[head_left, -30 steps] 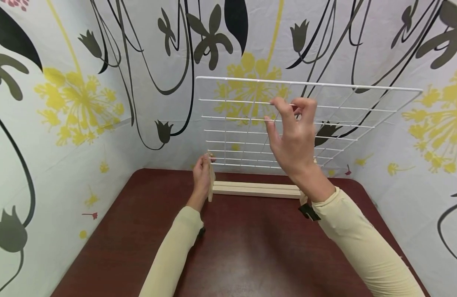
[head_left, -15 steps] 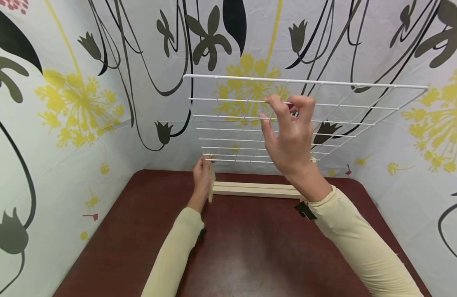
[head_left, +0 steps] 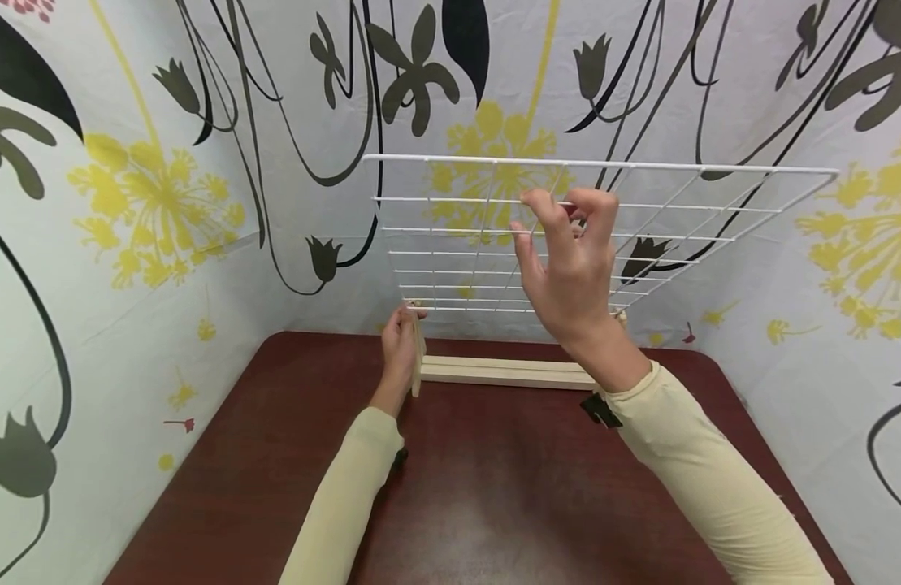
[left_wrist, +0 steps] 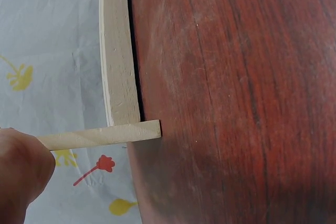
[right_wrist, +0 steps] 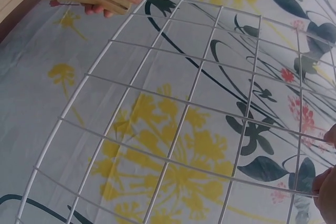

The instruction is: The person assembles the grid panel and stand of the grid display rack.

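Note:
My right hand (head_left: pixel 570 276) grips a white wire grid panel (head_left: pixel 640 165) by its inner wires, fingers hooked over one of them. The panel is tilted, its near-top edge high and its lower edge at the tops of a pale wooden stand (head_left: pixel 504 370). My left hand (head_left: pixel 399 345) holds the stand's left upright near the top. In the left wrist view, that side piece (left_wrist: pixel 105 136) crosses the end of the long bar (left_wrist: pixel 119 51). From the right wrist, a corner of the panel meets the wood right beside the left fingers. My right forearm hides part of the stand's right end.
The stand is at the back edge of a dark red-brown table (head_left: pixel 494 487). Behind it and at both sides hangs a white cloth (head_left: pixel 275 162) with flower prints. Dark camera straps (head_left: pixel 600 410) show at the wrists.
The panel's lower edge has risen to the level of the stand's tops, and its left side has shifted left. My right hand moved slightly left with it. The left hand stays put.

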The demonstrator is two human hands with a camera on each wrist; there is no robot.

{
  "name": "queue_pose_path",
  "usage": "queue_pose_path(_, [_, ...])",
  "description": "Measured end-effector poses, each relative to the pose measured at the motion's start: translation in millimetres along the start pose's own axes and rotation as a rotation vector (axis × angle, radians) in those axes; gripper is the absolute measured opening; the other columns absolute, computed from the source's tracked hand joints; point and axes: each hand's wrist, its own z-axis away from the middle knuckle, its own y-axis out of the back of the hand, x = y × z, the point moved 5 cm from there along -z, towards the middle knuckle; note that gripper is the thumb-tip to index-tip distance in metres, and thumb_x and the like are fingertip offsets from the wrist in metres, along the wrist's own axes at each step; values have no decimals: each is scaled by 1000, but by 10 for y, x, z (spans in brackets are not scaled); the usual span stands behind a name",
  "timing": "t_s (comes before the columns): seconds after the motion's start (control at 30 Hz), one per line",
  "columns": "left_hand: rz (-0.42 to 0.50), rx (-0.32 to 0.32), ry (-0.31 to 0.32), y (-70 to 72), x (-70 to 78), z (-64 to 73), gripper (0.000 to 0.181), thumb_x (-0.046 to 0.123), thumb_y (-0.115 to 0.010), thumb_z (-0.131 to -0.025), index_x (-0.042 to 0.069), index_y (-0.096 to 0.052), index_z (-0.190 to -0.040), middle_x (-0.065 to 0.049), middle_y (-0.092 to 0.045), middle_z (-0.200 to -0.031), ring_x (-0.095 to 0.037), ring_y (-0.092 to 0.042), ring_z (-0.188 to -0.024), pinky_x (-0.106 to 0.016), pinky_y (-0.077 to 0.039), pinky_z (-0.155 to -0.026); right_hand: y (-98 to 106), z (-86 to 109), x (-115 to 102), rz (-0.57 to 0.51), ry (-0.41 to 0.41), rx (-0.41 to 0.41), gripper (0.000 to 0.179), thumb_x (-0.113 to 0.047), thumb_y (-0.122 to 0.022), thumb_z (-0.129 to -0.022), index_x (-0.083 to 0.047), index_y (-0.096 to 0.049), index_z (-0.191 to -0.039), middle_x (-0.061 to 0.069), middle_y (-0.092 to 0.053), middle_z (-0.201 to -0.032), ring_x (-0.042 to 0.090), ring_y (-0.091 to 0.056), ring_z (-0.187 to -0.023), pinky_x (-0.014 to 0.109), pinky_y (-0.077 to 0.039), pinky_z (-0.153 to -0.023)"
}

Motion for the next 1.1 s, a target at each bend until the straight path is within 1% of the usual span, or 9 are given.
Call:
queue_pose_path(0.1, [-7,-3,2,0,7,-2,39,36,-52,-112,1,-68,-120,-27,-72,-122,-16,-63,-125,-24,-47,-102,-22,-10,5,2,9,-9,26,-10,-73,-99,-16,-66,-123,19,-44,-115,36,-57,-89,46,-54,-67])
queue_pose_path(0.27, [-13,1,18,10,8,5,36,38,-52,-112,7,-70,-116,-22,-73,-121,-17,-63,-126,-25,-47,-99,-52,-8,-1,12,42,-12,28,-7,-73,-98,-16,-65,-124,18,-44,-115,36,-58,-86,46,-55,-66])
queue_pose_path(0.37, [-9,-3,24,13,0,3,42,42,-53,-111,4,-70,-118,-24,-72,-123,-18,-62,-128,-25,-47,-100,-71,-15,5,18,54,-11,29,-7,-73,-98,-16,-64,-125,19,-44,-116,36,-59,-87,47,-55,-67])
queue_pose_path(0.5, [4,-14,22,13,-5,0,53,45,-53,-110,-5,-67,-123,-28,-69,-128,-22,-61,-133,-25,-46,-103,-104,-47,41,20,61,-30,28,-9,-71,-100,-15,-64,-127,20,-45,-115,37,-58,-88,46,-54,-69])
queue_pose_path(0.57, [3,-19,20,18,0,-3,55,45,-53,-110,-6,-66,-124,-28,-69,-127,-22,-61,-133,-25,-46,-103,-126,-68,64,28,72,-40,30,-10,-72,-100,-16,-64,-128,21,-46,-115,37,-59,-87,47,-55,-69])
queue_pose_path(0.73, [-13,-20,20,30,14,-11,53,47,-52,-110,-1,-69,-126,-25,-71,-123,-19,-62,-126,-24,-46,-99,-186,-120,116,62,105,-58,34,-16,-75,-100,-17,-63,-132,20,-47,-115,35,-61,-84,49,-56,-66])
queue_pose_path(0.8, [-13,-20,21,27,8,-11,53,47,-52,-110,0,-69,-127,-26,-71,-123,-18,-63,-125,-25,-46,-100,-205,-131,134,73,108,-61,34,-17,-75,-100,-17,-63,-132,20,-47,-115,35,-61,-84,49,-55,-65])
queue_pose_path(0.97, [-15,-34,19,15,-14,-23,55,47,-52,-110,-2,-69,-125,-29,-69,-127,-22,-62,-126,-34,-46,-105,-245,-136,169,82,108,-86,36,-14,-75,-99,-18,-63,-132,19,-47,-114,35,-60,-83,49,-54,-63])
queue_pose_path(1.1, [-31,-35,8,22,-4,-26,54,47,-52,-110,-4,-69,-123,-29,-70,-126,-26,-62,-129,-34,-46,-107,-317,-127,184,91,106,-136,38,-13,-76,-98,-19,-63,-133,18,-46,-113,33,-61,-83,46,-54,-61])
